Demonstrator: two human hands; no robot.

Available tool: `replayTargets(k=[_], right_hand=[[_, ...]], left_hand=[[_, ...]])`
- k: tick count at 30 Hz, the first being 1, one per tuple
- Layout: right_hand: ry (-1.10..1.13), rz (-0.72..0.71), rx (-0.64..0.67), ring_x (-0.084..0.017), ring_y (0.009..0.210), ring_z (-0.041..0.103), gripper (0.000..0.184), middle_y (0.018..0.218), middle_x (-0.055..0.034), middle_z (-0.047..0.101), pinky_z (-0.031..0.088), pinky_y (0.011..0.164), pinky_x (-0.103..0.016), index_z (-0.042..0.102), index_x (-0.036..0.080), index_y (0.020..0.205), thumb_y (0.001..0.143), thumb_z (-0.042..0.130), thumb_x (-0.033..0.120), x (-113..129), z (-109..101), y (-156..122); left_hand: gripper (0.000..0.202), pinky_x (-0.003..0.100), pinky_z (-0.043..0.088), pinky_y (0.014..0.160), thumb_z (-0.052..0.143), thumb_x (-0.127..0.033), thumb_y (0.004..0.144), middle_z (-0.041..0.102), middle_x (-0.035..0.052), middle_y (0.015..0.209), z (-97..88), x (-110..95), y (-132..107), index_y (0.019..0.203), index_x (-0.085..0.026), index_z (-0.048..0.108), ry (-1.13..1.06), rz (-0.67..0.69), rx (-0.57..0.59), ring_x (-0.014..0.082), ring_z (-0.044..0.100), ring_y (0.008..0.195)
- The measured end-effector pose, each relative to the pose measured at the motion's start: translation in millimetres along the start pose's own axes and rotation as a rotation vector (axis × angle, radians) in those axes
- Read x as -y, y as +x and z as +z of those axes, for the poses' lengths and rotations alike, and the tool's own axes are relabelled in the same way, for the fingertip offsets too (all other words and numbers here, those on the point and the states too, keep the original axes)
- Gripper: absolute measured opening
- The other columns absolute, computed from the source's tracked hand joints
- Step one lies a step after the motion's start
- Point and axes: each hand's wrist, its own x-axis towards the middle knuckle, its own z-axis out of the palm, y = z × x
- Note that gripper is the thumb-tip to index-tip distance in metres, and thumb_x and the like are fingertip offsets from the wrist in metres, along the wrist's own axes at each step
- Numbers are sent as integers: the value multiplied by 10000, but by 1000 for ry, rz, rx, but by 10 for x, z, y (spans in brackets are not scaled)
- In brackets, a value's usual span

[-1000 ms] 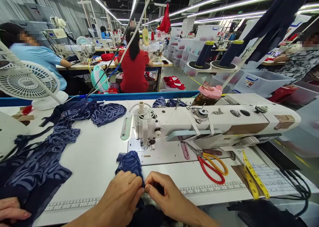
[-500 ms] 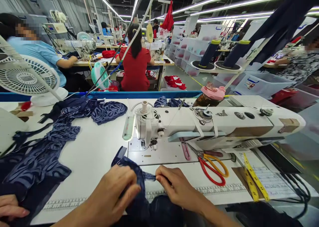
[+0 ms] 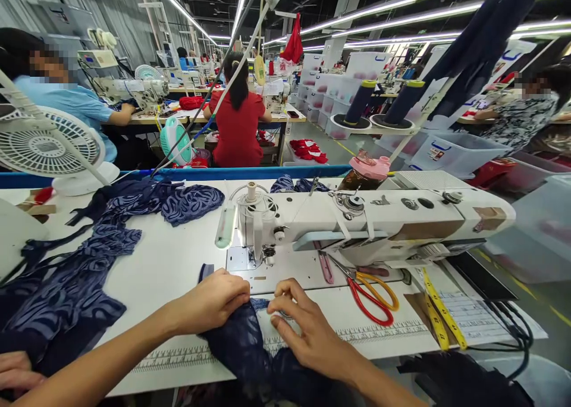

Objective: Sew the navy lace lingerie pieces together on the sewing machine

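Note:
A navy bra (image 3: 241, 347), with sheer fabric and rounded cups, hangs over the table's front edge below the sewing machine. My left hand (image 3: 218, 300) is closed on its upper edge. A short lace-edged strip (image 3: 260, 304) sticks out to the right from under those fingers. Beside the strip's end is my right hand (image 3: 307, 329), its thumb and index finger parted and the fingers curved; whether a fingertip still touches the strip is unclear. Behind both hands stands the white sewing machine (image 3: 321, 216), its needle area (image 3: 259, 255) left of centre.
Red-and-orange-handled scissors (image 3: 372, 297), pink snips (image 3: 325, 267) and a yellow tape measure (image 3: 437, 312) lie right. Patterned navy pieces (image 3: 71, 282) cover the left side, where another person's hand (image 3: 18, 371) rests. A white fan (image 3: 49, 142) stands beyond. A printed ruler (image 3: 383, 332) runs along the front.
My left hand has moved up slightly and turned on the fabric. My right thumb and index finger, earlier pinching the strip, have parted. The view has shifted a little.

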Motion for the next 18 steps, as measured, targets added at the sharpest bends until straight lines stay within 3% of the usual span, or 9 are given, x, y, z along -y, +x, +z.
replayTargets(k=[5, 8, 13, 15, 18], right_hand=[[60, 105, 48, -101, 733, 495, 123, 1083, 9, 476, 398, 698, -251, 621, 262, 904, 897, 634, 385, 167, 71, 40], [52, 129, 10, -107, 756, 499, 186, 1069, 15, 492, 392, 712, -255, 612, 246, 874, 793, 755, 332, 220, 127, 83], [162, 111, -26, -132, 889, 541, 102, 965, 11, 532, 401, 793, -253, 569, 218, 805, 845, 626, 144, 203, 153, 146], [219, 125, -9, -134, 901, 549, 91, 943, 13, 551, 405, 808, -253, 576, 223, 809, 864, 612, 159, 176, 125, 156], [219, 154, -21, -147, 983, 551, 57, 1080, -7, 548, 402, 866, -269, 627, 237, 832, 882, 615, 212, 149, 80, 170]], left_hand=[[256, 296, 326, 764, 392, -254, 1019, 542, -31, 742, -7, -64, -38, 793, -189, 492, 15, -26, -1, 146, 476, 724], [268, 304, 313, 776, 383, -255, 1027, 529, -39, 735, -24, -101, -42, 788, -185, 484, 0, -33, -15, 134, 475, 707], [214, 308, 302, 783, 410, -260, 1021, 552, -35, 798, -82, -127, -84, 844, -199, 513, -21, -19, -10, 144, 478, 760], [136, 304, 304, 797, 449, -243, 1002, 566, -33, 849, -100, -121, -112, 895, -211, 527, -45, -19, -20, 150, 484, 804], [98, 304, 305, 833, 457, -217, 990, 566, -26, 888, -115, -109, -143, 936, -221, 539, -82, -27, -35, 150, 495, 841]])
